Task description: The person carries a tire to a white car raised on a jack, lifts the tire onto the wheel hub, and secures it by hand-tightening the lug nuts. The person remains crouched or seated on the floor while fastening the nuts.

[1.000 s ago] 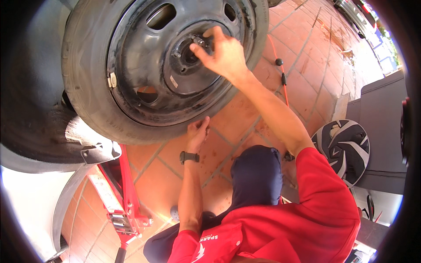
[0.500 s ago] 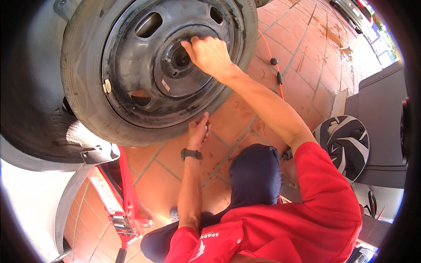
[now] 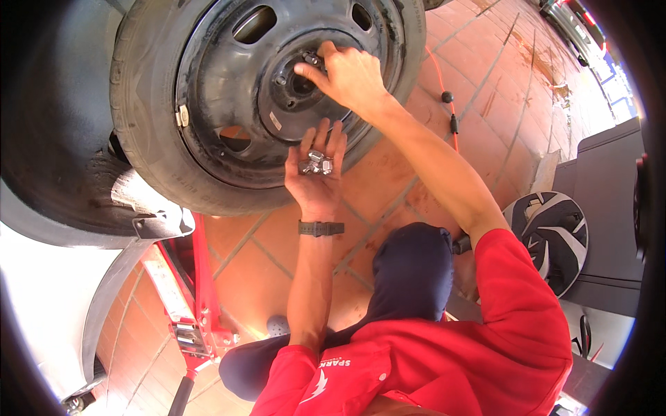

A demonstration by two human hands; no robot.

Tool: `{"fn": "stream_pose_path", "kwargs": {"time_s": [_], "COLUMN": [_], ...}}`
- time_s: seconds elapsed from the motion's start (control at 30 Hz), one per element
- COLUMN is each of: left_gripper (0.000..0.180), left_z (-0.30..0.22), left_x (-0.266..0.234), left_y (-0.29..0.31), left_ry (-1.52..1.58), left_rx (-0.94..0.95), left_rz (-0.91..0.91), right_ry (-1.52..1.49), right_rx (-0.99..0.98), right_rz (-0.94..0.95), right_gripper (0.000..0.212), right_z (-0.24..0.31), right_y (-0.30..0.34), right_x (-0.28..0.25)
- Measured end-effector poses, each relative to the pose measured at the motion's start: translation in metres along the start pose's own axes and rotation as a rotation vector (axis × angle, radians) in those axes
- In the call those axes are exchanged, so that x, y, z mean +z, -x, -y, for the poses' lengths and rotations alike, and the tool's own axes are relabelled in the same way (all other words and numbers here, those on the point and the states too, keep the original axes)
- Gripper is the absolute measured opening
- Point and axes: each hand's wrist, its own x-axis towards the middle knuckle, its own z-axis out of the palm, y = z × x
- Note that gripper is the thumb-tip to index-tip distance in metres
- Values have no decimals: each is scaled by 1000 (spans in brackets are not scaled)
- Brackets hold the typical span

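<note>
A black steel wheel [image 3: 208, 104] with its tyre [image 3: 149, 132] stands upright in front of me. My right hand [image 3: 350, 76] is at the wheel's hub, thumb and index finger curled around a lug nut [image 3: 313, 59]; the other fingers are folded. Another metal fastener [image 3: 280, 80] shows in a hole beside it. Just below the hub, my left hand [image 3: 316, 170] is palm up with fingers extended. Several shiny lug nuts [image 3: 318, 163] lie in that palm.
A red floor jack [image 3: 201, 291] stands left of my knees, near the car's pale body panel [image 3: 48, 291]. An orange cord [image 3: 437, 69] runs over the tiles at right. A black-and-silver wheel cover [image 3: 548, 243] leans against a dark grey case [image 3: 610, 201].
My left hand has risen toward the hub and turned palm up, opening out to show the lug nuts. My right hand stays at the hub with its fingers shifted. The view has moved slightly.
</note>
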Motion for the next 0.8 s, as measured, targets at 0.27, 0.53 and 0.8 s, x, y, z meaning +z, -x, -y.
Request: {"fn": "stream_pose_path", "kwargs": {"time_s": [0.27, 0.53, 0.8], "left_gripper": [77, 73, 67], "left_z": [-5, -8, -4], "left_x": [8, 13, -5], "left_y": [-2, -1, -13], "left_ry": [60, 58, 59], "left_rx": [26, 18, -16], "left_rz": [44, -3, -2], "right_ry": [34, -7, 106], "right_rx": [0, 41, -6], "right_rz": [86, 114, 111], "right_gripper": [59, 56, 59], "right_z": [-2, -1, 1], "right_y": [-3, 2, 2], "right_x": [9, 3, 2]}}
